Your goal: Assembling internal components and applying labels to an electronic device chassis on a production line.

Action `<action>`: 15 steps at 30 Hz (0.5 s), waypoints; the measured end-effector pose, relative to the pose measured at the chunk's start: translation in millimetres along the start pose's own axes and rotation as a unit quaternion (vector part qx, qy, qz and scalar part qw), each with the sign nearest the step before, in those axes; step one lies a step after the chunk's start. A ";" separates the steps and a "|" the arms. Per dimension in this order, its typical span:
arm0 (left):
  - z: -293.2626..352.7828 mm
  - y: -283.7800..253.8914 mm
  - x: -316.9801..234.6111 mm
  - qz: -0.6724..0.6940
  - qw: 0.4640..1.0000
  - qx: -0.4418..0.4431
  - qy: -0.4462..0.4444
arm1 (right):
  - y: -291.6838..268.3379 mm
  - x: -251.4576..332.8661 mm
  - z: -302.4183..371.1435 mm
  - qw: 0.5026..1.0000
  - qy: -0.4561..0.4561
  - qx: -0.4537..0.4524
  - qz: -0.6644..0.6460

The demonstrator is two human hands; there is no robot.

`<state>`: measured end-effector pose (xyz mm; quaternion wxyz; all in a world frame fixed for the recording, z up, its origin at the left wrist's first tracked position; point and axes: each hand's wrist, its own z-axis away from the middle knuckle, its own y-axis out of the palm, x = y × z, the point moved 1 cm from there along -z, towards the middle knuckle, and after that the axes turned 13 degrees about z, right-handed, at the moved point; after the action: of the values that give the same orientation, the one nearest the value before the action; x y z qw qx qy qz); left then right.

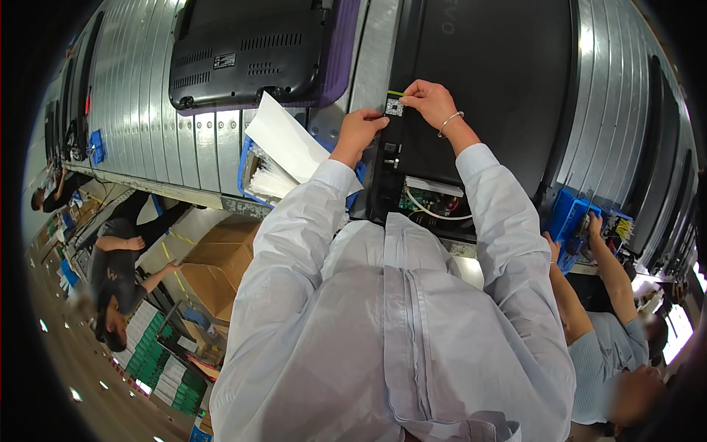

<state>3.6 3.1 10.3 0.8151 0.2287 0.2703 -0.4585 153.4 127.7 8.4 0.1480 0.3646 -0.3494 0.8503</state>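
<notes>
A small white label (394, 107) with a square black code lies against the edge of a large black panel (493, 88), shaped like the back of a flat screen. My right hand (433, 103) pinches at the label's upper right corner, where a thin yellow-green strip (396, 93) shows. At the label's lower left, my left hand (361, 132) has thumb and forefinger drawn together, the tips touching or nearly touching it; whether they grip anything is hidden. Below, an opening in the panel shows a green circuit board (434, 200) and a white cable (431, 214).
Beside my left forearm, a blue bin (245, 163) holds white sheets (283, 136) and strips. Another black screen back (250, 55) lies on purple padding upon the metal roller line (155, 110). A co-worker (604, 346) handles a blue bin at right; another person (121, 258) is at left, near a cardboard box (221, 265).
</notes>
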 end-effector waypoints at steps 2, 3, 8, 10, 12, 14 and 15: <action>-0.4 -0.4 1.1 0.003 1.000 -0.001 0.002 | 0.1 -1.1 -0.4 1.000 -0.001 0.002 -0.009; -0.7 -0.5 1.6 0.005 1.000 0.000 0.003 | 0.0 -1.8 -0.6 1.000 -0.002 0.004 -0.019; 0.7 0.2 1.4 0.011 1.000 0.001 -0.002 | 1.2 -4.9 -1.2 0.998 0.000 0.010 -0.059; 0.8 0.4 1.5 0.015 1.000 0.000 -0.003 | 2.2 -6.2 -1.3 0.998 0.000 0.009 -0.056; 1.1 -0.1 0.6 0.022 1.000 -0.003 -0.004 | 2.2 -4.5 -1.2 0.999 -0.002 0.008 -0.051; 1.6 0.3 0.4 0.020 1.000 -0.002 -0.002 | 1.4 -3.5 -0.4 0.999 -0.003 0.006 -0.043; 1.8 0.7 0.5 0.018 1.000 -0.001 -0.001 | 0.9 -3.2 0.1 0.999 -0.003 0.004 -0.035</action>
<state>4.8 2.0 11.4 0.8236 0.2320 0.2661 -0.4438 155.2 127.0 5.8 0.1754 0.3802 -0.3335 0.8447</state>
